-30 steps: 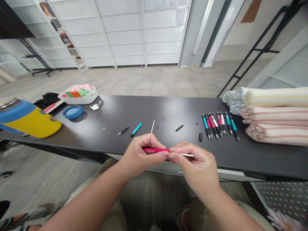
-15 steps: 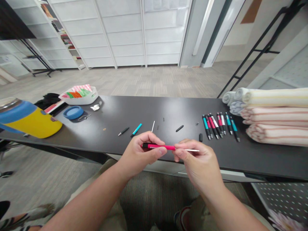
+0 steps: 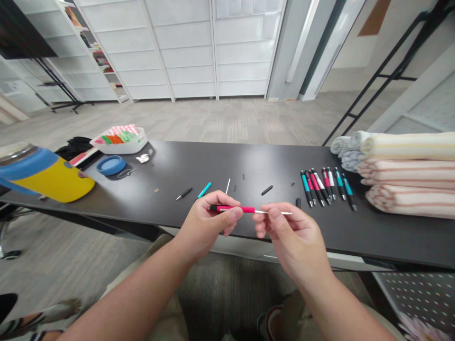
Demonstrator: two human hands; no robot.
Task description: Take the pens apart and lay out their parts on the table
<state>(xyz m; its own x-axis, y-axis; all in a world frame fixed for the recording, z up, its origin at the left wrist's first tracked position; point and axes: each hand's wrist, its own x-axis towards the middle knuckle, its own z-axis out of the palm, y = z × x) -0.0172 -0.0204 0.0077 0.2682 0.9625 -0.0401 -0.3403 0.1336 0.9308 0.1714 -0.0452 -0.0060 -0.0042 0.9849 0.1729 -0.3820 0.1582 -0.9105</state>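
Observation:
Above the table's near edge, my left hand [image 3: 213, 220] pinches a pink pen barrel [image 3: 248, 210] with a black end. A thin white refill [image 3: 262, 212] sticks out of the barrel's right end, and the thumb and fingers of my right hand [image 3: 289, 227] are closed on it. Just beyond my left hand lie a turquoise barrel [image 3: 204, 190], a black pen tip section [image 3: 184, 193] and another white refill [image 3: 228, 185]. Past my right hand rest a black pen part [image 3: 267, 190] and a short black piece [image 3: 298, 203], partly hidden by the fingers.
On the right, several assembled pens [image 3: 325, 187] lie in a row beside stacked rolled towels [image 3: 408, 173]. To the left are a yellow and blue bottle [image 3: 53, 175], a blue lid [image 3: 111, 165], a white basket [image 3: 122, 147] and crumpled tissue [image 3: 142, 158]. Small dark bits [image 3: 243, 176] are scattered mid-table.
My right hand has shifted its hold away from the barrel, and more white refill shows between barrel and fingers. Both hands have risen slightly.

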